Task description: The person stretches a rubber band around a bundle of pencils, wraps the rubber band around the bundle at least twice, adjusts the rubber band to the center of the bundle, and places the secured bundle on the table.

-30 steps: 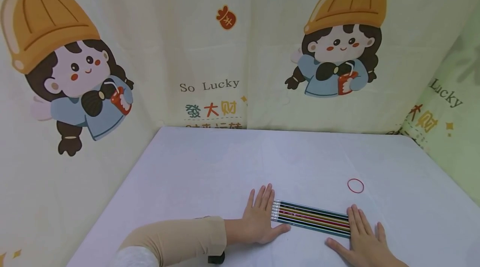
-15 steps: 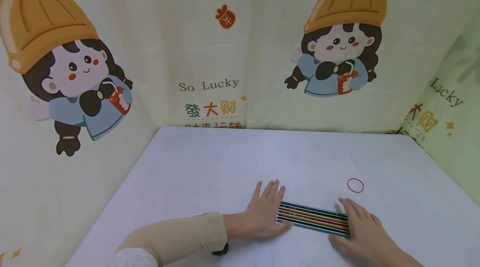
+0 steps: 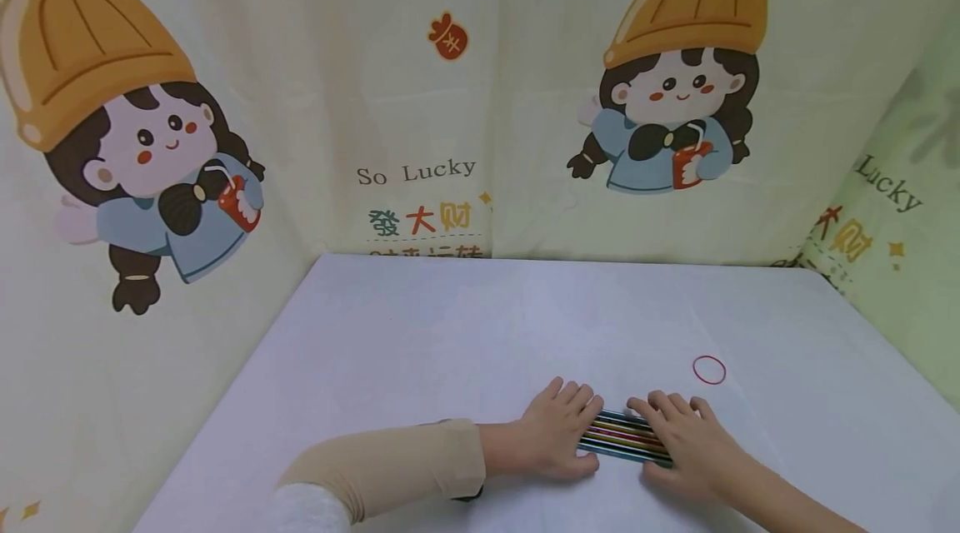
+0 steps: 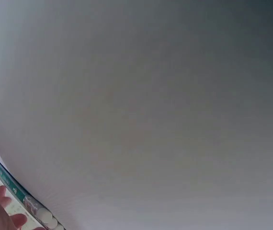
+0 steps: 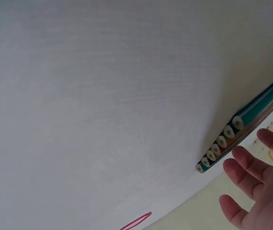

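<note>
A flat row of several unsharpened pencils (image 3: 624,436), in dark green, black, yellow and red, lies side by side on the white table. My left hand (image 3: 555,435) lies across their left part and grips the row, bent fingers at the far edge and thumb at the near edge. From the other side my right hand (image 3: 696,448) holds the right part in the same way. White eraser ends (image 4: 43,214) show past the fingers in the left wrist view. In the right wrist view the bare wooden pencil ends (image 5: 221,141) line up beside the bent fingers (image 5: 242,177).
A thin red rubber band (image 3: 708,370) lies on the table (image 3: 420,333) beyond my right hand. Cream cloth (image 3: 420,100) printed with cartoon figures hangs behind the table and along both sides.
Both hands have moved inward along the pencils, from flat palms at the two ends to bent fingers over the row. Less of the pencils' length shows between them. The rubber band has stayed put.
</note>
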{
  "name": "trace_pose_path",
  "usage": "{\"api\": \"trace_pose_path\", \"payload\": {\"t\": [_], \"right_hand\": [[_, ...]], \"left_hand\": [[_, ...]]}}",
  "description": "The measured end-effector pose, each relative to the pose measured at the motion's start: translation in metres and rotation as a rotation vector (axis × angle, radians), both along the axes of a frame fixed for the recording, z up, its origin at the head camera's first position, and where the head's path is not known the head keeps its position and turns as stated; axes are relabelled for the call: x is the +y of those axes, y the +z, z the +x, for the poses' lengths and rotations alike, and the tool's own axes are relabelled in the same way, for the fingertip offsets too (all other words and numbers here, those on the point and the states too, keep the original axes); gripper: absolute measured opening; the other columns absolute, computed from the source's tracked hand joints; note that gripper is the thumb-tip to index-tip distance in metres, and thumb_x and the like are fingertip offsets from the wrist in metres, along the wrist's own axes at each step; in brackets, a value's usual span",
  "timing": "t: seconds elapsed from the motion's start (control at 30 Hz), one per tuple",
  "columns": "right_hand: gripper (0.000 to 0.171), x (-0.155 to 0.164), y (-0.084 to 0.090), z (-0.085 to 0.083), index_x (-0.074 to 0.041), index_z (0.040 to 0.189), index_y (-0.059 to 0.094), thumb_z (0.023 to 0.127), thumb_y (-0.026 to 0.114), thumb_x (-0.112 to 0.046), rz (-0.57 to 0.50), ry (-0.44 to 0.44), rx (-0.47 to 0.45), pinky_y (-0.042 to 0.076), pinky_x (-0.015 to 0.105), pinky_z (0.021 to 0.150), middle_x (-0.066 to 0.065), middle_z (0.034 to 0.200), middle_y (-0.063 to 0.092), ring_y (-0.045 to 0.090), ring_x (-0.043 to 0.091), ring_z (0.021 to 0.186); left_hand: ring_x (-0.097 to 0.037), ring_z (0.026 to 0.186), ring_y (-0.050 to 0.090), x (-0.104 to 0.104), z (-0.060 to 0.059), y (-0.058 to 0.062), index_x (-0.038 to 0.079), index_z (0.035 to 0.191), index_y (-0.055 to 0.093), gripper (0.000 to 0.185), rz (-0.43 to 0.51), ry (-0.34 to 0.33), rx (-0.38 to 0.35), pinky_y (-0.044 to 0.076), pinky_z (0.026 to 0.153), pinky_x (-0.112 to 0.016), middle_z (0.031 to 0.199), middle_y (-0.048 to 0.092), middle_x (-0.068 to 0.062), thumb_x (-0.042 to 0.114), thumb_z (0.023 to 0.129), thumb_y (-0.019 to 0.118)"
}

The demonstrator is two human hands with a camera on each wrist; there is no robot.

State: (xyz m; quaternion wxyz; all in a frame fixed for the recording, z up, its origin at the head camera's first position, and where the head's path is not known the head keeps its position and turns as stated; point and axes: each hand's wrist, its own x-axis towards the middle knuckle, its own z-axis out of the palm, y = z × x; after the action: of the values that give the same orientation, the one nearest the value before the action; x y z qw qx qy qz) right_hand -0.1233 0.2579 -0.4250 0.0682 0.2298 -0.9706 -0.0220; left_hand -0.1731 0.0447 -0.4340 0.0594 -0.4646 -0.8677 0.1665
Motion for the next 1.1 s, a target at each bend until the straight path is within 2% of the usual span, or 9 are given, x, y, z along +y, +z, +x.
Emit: {"api": "trace_pose_path", "payload": {"t": [0.2, 0.37, 0.6, 0.83, 0.97, 1.1], "right_hand": [[0.066, -0.005, -0.001, -0.006, -0.011, 0.117, 0.050, 0.068, 0.065, -0.052, 0.031, 0.045, -0.026, 0.033, 0.044, 0.072, -0.002, 0.100, 0.045, 0.041, 0.015, 0.086], [0.062, -0.009, -0.002, -0.008, -0.010, 0.113, 0.051, 0.066, 0.065, -0.049, 0.028, 0.070, 0.002, 0.033, 0.043, 0.071, -0.003, 0.096, 0.043, 0.040, 0.015, 0.084], [0.049, -0.013, -0.004, -0.010, -0.013, 0.105, 0.050, 0.066, 0.063, -0.040, 0.030, 0.056, 0.003, 0.033, 0.044, 0.072, -0.004, 0.089, 0.040, 0.040, 0.015, 0.081], [0.045, -0.017, -0.003, -0.010, -0.014, 0.101, 0.048, 0.066, 0.063, -0.038, 0.040, 0.052, -0.003, 0.033, 0.043, 0.069, -0.004, 0.085, 0.037, 0.038, 0.016, 0.077], [0.040, -0.017, -0.005, -0.009, -0.013, 0.098, 0.048, 0.066, 0.063, -0.032, 0.027, 0.053, 0.004, 0.032, 0.040, 0.067, -0.004, 0.082, 0.037, 0.038, 0.016, 0.073], [0.035, -0.017, -0.008, -0.010, -0.012, 0.096, 0.049, 0.068, 0.063, -0.028, 0.039, 0.041, 0.005, 0.031, 0.039, 0.065, -0.003, 0.080, 0.038, 0.039, 0.017, 0.071]], "left_hand": [[-0.008, 0.109, 0.035, 0.004, -0.004, -0.001, 0.020, 0.135, 0.030, 0.064, -0.053, -0.008, 0.004, 0.027, 0.099, -0.029, 0.122, 0.037, 0.007, 0.062, 0.086, 0.027], [-0.008, 0.107, 0.036, 0.005, -0.005, 0.002, 0.020, 0.133, 0.031, 0.061, -0.084, -0.016, 0.027, 0.028, 0.097, -0.027, 0.121, 0.037, 0.007, 0.060, 0.088, 0.025], [-0.008, 0.097, 0.037, 0.008, -0.005, -0.001, 0.022, 0.123, 0.037, 0.051, -0.069, -0.039, 0.101, 0.030, 0.090, -0.026, 0.110, 0.039, 0.008, 0.058, 0.088, 0.026], [-0.008, 0.089, 0.038, 0.008, -0.002, 0.000, 0.022, 0.117, 0.039, 0.045, -0.075, -0.055, 0.152, 0.030, 0.086, -0.025, 0.101, 0.040, 0.008, 0.055, 0.089, 0.027], [-0.007, 0.085, 0.040, 0.008, 0.000, -0.001, 0.022, 0.112, 0.041, 0.041, -0.057, -0.072, 0.201, 0.030, 0.084, -0.025, 0.096, 0.042, 0.009, 0.054, 0.089, 0.031], [-0.007, 0.082, 0.042, 0.009, 0.001, -0.003, 0.023, 0.110, 0.042, 0.036, -0.050, -0.075, 0.217, 0.030, 0.081, -0.024, 0.094, 0.042, 0.010, 0.052, 0.090, 0.033]]}}
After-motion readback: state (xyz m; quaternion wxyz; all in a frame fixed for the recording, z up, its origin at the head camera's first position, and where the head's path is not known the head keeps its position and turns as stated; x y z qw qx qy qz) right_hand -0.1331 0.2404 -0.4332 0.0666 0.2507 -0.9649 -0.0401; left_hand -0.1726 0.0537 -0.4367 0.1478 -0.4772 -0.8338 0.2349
